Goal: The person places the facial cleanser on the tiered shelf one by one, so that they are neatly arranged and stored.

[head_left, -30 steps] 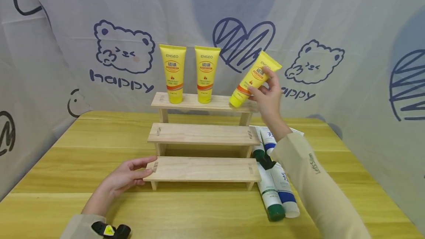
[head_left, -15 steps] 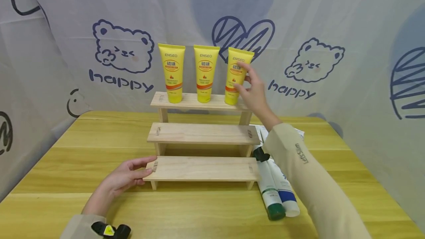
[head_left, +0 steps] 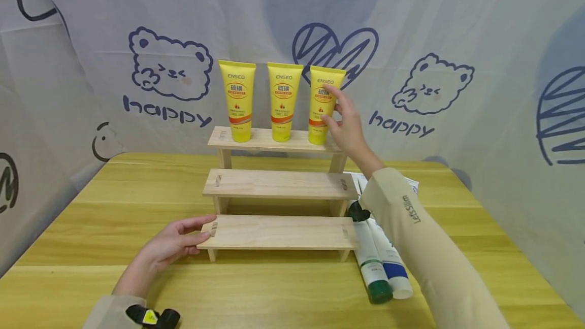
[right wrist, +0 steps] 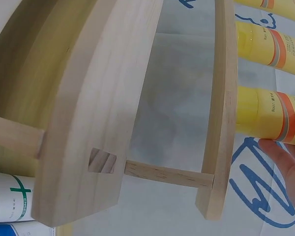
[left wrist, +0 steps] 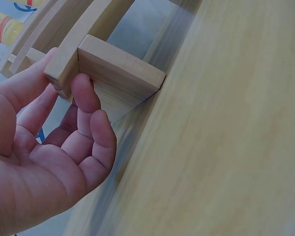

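Note:
A three-step wooden display rack (head_left: pixel 279 232) stands on the table. My left hand (head_left: pixel 169 242) pinches the left end of its lowest step; in the left wrist view the thumb and fingers lie on either side of the plank end (left wrist: pixel 64 69). On the top step my right hand (head_left: pixel 349 126) holds a yellow squeeze tube (head_left: pixel 317 108), which stands upright on its cap at the right. Its cap end meets the step in the right wrist view. A middle yellow tube (head_left: pixel 283 103) and a left yellow tube (head_left: pixel 238 103) stand upright beside it, labels forward.
Right of the rack lie white tubes, one with a green cap (head_left: pixel 380 291) and one with a blue band (head_left: pixel 395 270), partly hidden by the right sleeve (head_left: pixel 411 222). A printed cloth (head_left: pixel 256 9) hangs behind the wood-grain table (head_left: pixel 274 293).
The right yellow tube went from tilted to upright and moved left onto the top step, then slightly further left. My left hand stayed at the lowest step.

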The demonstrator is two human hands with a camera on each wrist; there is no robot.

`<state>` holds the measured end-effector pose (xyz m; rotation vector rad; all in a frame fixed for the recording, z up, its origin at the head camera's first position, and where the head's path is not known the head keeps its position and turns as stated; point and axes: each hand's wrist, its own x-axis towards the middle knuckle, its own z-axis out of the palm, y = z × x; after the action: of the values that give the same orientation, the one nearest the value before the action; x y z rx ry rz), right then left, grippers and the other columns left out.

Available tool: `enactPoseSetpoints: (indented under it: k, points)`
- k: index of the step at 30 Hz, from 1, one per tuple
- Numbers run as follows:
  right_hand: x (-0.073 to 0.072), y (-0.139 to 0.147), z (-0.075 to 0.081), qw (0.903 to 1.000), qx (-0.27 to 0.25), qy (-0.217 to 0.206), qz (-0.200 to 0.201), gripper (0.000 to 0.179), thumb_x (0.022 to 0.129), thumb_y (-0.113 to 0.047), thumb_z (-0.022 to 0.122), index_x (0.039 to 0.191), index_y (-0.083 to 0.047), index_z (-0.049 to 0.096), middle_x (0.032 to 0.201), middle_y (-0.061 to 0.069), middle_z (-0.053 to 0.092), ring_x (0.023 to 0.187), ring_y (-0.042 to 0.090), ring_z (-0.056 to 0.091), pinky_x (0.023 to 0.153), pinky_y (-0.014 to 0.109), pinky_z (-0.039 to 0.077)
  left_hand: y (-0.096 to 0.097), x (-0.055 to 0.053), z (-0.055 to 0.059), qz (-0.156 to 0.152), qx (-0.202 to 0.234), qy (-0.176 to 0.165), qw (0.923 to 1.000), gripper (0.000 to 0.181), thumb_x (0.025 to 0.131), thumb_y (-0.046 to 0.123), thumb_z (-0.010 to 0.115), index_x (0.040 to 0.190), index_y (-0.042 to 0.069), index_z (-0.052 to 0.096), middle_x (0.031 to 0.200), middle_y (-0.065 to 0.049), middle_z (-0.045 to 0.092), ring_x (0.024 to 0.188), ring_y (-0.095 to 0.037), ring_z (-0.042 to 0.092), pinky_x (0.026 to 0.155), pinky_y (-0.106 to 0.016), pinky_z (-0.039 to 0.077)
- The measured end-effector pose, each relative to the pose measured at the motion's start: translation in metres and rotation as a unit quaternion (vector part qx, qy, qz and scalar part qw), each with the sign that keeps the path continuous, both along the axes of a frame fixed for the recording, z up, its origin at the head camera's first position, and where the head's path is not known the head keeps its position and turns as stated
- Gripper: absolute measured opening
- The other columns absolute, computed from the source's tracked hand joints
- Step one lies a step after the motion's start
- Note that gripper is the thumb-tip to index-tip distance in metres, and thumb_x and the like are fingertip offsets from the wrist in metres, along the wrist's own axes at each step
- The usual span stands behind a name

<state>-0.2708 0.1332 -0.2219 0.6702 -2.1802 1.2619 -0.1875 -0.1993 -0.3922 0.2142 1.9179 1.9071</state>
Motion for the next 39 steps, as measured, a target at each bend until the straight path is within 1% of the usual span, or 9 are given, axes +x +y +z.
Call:
enactPoseSetpoints:
  k: [11, 18, 23, 26, 30, 32, 35, 38, 39]
  points:
    - [-0.002, 0.001, 0.001, 0.9999, 0.011, -0.004, -0.004, 0.054, 0.081, 0.017, 0.051, 0.131, 0.001, 0.037, 0.13, 0.021, 0.035, 0.109, 0.036, 0.046, 0.074, 0.041, 0.049, -0.001, 0.0, -0.001, -0.001, 0.001, 0.0, 1.0, 0.04, 0.086, 0.017, 0.062, 0.125, 0.014, 0.054, 0.119, -0.008, 0.041, 0.079, -0.012, 0.046, 0.066, -0.026, 0.046]
    - [-0.03, 0.018, -0.023, 1.0, 0.001, 0.001, 0.003, 0.06, 0.081, 0.009, 0.058, 0.134, -0.011, 0.038, 0.133, 0.01, 0.035, 0.109, 0.028, 0.047, 0.078, 0.035, 0.048, -0.001, 0.0, -0.002, 0.0, -0.002, 0.001, 1.0, 0.041, 0.085, 0.018, 0.062, 0.125, 0.013, 0.053, 0.123, -0.011, 0.039, 0.08, -0.013, 0.047, 0.066, -0.027, 0.046]
    - [-0.026, 0.024, -0.028, 0.9998, -0.005, 0.016, 0.007, 0.059, 0.081, 0.006, 0.06, 0.134, -0.01, 0.038, 0.131, 0.009, 0.038, 0.107, 0.024, 0.048, 0.081, 0.032, 0.046, 0.0, 0.0, -0.001, 0.003, -0.004, -0.002, 1.0, 0.046, 0.085, 0.018, 0.062, 0.128, 0.009, 0.05, 0.133, -0.018, 0.031, 0.08, -0.013, 0.047, 0.066, -0.027, 0.046]
    - [-0.025, 0.03, -0.033, 0.9995, -0.02, 0.019, 0.012, 0.058, 0.081, 0.006, 0.061, 0.132, -0.005, 0.038, 0.127, 0.013, 0.041, 0.105, 0.027, 0.049, 0.081, 0.035, 0.046, 0.001, 0.0, -0.001, 0.005, -0.005, -0.004, 1.0, 0.047, 0.085, 0.018, 0.062, 0.129, 0.008, 0.048, 0.135, -0.019, 0.027, 0.081, -0.013, 0.046, 0.066, -0.027, 0.046]
    - [-0.022, 0.037, -0.038, 0.9988, -0.045, 0.018, 0.013, 0.053, 0.079, 0.009, 0.06, 0.128, 0.004, 0.039, 0.119, 0.02, 0.046, 0.103, 0.033, 0.049, 0.082, 0.042, 0.044, 0.001, 0.0, 0.0, 0.004, -0.002, -0.003, 1.0, 0.046, 0.086, 0.018, 0.061, 0.129, 0.008, 0.049, 0.133, -0.017, 0.03, 0.081, -0.013, 0.046, 0.066, -0.027, 0.046]
    - [-0.019, 0.04, -0.04, 0.9986, -0.05, 0.019, 0.007, 0.05, 0.079, 0.008, 0.061, 0.125, 0.005, 0.041, 0.116, 0.021, 0.049, 0.102, 0.032, 0.05, 0.082, 0.044, 0.043, 0.0, 0.0, 0.0, 0.004, -0.001, -0.002, 1.0, 0.045, 0.086, 0.018, 0.061, 0.128, 0.009, 0.05, 0.13, -0.015, 0.034, 0.079, -0.012, 0.046, 0.066, -0.027, 0.046]
    - [-0.016, 0.045, -0.045, 0.9986, -0.049, 0.012, -0.011, 0.041, 0.081, 0.003, 0.062, 0.119, 0.004, 0.047, 0.111, 0.018, 0.054, 0.1, 0.028, 0.052, 0.081, 0.041, 0.044, -0.001, -0.001, -0.001, 0.002, 0.001, 0.0, 1.0, 0.044, 0.086, 0.018, 0.061, 0.128, 0.01, 0.051, 0.125, -0.011, 0.039, 0.079, -0.012, 0.047, 0.066, -0.027, 0.046]
    - [-0.016, 0.051, -0.053, 0.998, -0.06, -0.001, -0.019, 0.033, 0.083, -0.009, 0.063, 0.114, -0.001, 0.053, 0.108, 0.012, 0.057, 0.1, 0.022, 0.052, 0.081, 0.036, 0.044, 0.0, -0.001, -0.002, 0.001, 0.001, -0.002, 1.0, 0.044, 0.086, 0.018, 0.061, 0.127, 0.01, 0.051, 0.123, -0.009, 0.04, 0.079, -0.012, 0.047, 0.066, -0.027, 0.046]
    - [-0.028, 0.059, -0.065, 0.9971, -0.076, -0.004, -0.004, 0.034, 0.083, -0.015, 0.064, 0.114, -0.005, 0.054, 0.109, 0.009, 0.057, 0.1, 0.019, 0.053, 0.081, 0.033, 0.045, 0.0, -0.001, -0.002, 0.001, 0.001, -0.003, 1.0, 0.044, 0.086, 0.018, 0.062, 0.127, 0.01, 0.051, 0.123, -0.008, 0.04, 0.079, -0.012, 0.047, 0.066, -0.027, 0.046]
